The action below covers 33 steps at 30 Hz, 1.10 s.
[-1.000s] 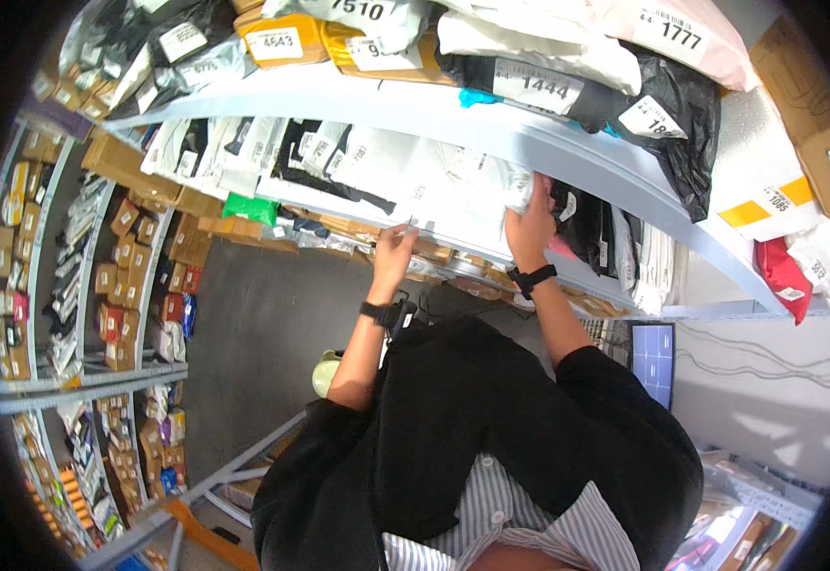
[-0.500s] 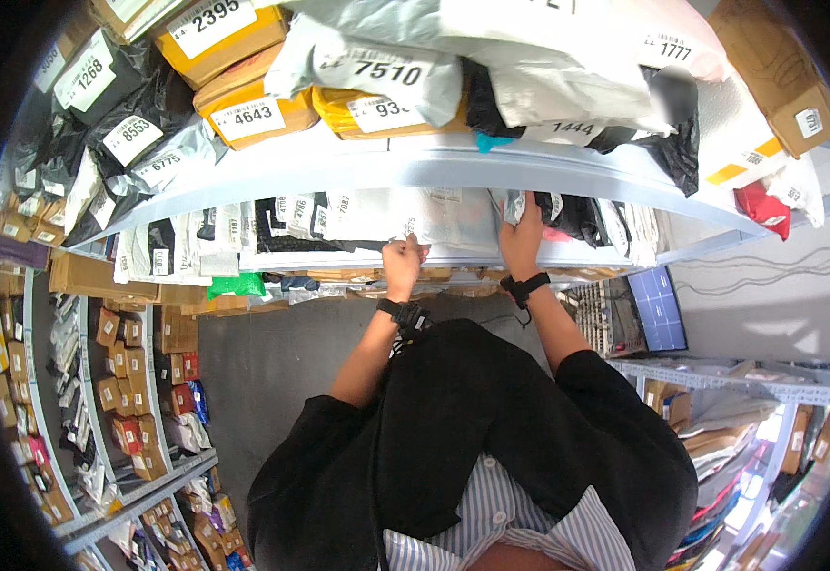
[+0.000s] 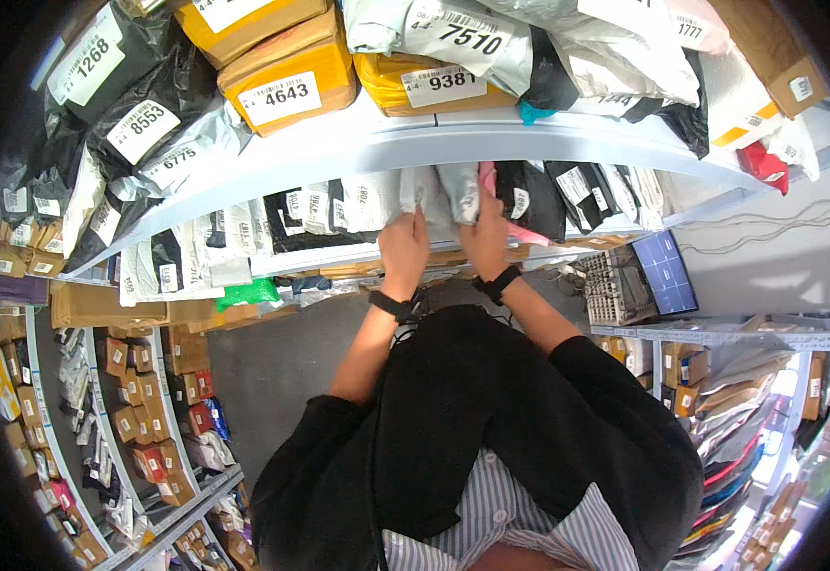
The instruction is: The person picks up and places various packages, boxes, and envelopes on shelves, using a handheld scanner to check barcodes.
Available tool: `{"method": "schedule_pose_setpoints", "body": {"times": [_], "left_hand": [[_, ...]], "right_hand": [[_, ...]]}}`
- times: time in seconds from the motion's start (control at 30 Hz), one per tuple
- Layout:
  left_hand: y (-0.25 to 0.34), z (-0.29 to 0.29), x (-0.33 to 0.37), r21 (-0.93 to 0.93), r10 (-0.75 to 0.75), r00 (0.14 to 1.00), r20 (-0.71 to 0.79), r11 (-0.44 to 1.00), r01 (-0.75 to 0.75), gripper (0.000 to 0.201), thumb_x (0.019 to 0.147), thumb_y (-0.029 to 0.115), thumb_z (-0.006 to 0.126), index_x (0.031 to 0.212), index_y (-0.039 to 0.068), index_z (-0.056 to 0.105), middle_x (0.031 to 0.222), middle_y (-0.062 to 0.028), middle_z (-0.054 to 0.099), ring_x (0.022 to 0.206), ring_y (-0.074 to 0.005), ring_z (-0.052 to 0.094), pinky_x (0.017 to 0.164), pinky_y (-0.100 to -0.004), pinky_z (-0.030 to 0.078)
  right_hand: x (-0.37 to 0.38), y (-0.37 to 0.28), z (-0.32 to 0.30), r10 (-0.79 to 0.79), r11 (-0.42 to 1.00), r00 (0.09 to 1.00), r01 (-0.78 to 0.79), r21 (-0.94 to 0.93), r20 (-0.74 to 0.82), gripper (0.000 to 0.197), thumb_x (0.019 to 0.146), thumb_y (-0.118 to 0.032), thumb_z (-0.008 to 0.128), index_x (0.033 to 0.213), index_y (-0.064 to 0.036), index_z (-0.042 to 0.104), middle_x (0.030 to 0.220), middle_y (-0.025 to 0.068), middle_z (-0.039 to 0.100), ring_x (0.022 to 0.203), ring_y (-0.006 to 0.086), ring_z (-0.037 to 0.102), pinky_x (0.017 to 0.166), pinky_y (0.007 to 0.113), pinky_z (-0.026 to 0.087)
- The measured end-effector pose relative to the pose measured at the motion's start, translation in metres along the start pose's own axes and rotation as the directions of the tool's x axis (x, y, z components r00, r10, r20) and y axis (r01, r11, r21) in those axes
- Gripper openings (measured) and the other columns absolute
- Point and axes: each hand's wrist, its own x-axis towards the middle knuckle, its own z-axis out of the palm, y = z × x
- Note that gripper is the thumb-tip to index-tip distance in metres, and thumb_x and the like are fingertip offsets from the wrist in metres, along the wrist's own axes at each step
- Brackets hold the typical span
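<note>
Both my hands are at the lower shelf, among thin parcels standing on edge in a row. My left hand (image 3: 403,252) is closed, its fingers pinching the front edge of a whitish plastic mailer (image 3: 419,187). Just to its right, my right hand (image 3: 485,238) is closed on the front end of a grey-white mailer (image 3: 458,187). A pink parcel (image 3: 488,178) stands against the right hand's far side, its lower part showing beyond the fingers. Black mailers (image 3: 541,205) with white labels lean to the right. Labelled white mailers (image 3: 320,207) stand left of my left hand.
Above, an upper shelf edge (image 3: 386,147) spans the view, loaded with yellow-taped boxes (image 3: 286,90) and plastic parcels. A green bag (image 3: 247,293) sits below left. Racks of small boxes (image 3: 134,390) stand at left, a monitor (image 3: 664,271) at right.
My hands have come closer together, the right one moving left and down. The mailers between them have parted into separate edges, and more of the pink parcel shows. The whole view has shifted slightly.
</note>
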Motion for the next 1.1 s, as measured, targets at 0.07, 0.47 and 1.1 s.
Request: {"method": "schedule_pose_setpoints", "body": {"times": [0.07, 0.47, 1.1], "left_hand": [[-0.022, -0.001, -0.01, -0.029, -0.081, 0.995, -0.05, 0.996, 0.08, 0.039, 0.09, 0.02, 0.055, 0.061, -0.005, 0.054, 0.058, -0.0243, 0.053, 0.057, -0.0433, 0.055, 0.051, -0.0467, 0.04], [-0.043, 0.001, -0.022, -0.244, -0.238, 0.916, 0.323, 0.914, 0.323, 0.027, 0.086, 0.02, 0.054, 0.079, -0.003, 0.067, 0.067, -0.016, 0.066, 0.062, -0.025, 0.065, 0.06, -0.034, 0.049], [0.07, 0.098, -0.034, -0.447, -0.095, 0.831, 0.548, 0.806, 0.387, 0.021, 0.091, 0.004, 0.046, 0.094, -0.008, 0.064, 0.081, -0.0108, 0.068, 0.067, -0.0134, 0.062, 0.065, -0.025, 0.05]], "right_hand": [[0.0, -0.019, 0.008, -0.037, 0.999, 0.999, 0.037, 0.008, -0.015, 0.076, 0.063, 0.001, 0.063, 0.136, -0.0055, 0.039, 0.128, 0.0173, 0.051, 0.105, 0.0398, 0.052, 0.083, 0.043, 0.048], [0.009, -0.017, -0.026, -0.095, 0.971, 0.938, 0.013, 0.24, 0.333, 0.078, 0.069, -0.019, 0.077, 0.138, -0.0076, 0.042, 0.144, 0.0107, 0.04, 0.136, 0.0309, 0.032, 0.108, 0.039, 0.032], [0.006, 0.157, -0.18, 0.276, 0.961, 0.886, -0.265, 0.082, -0.373, 0.029, 0.076, -0.013, 0.07, 0.101, -0.0034, 0.06, 0.101, 0.0131, 0.056, 0.092, 0.0291, 0.055, 0.08, 0.036, 0.045]]}}
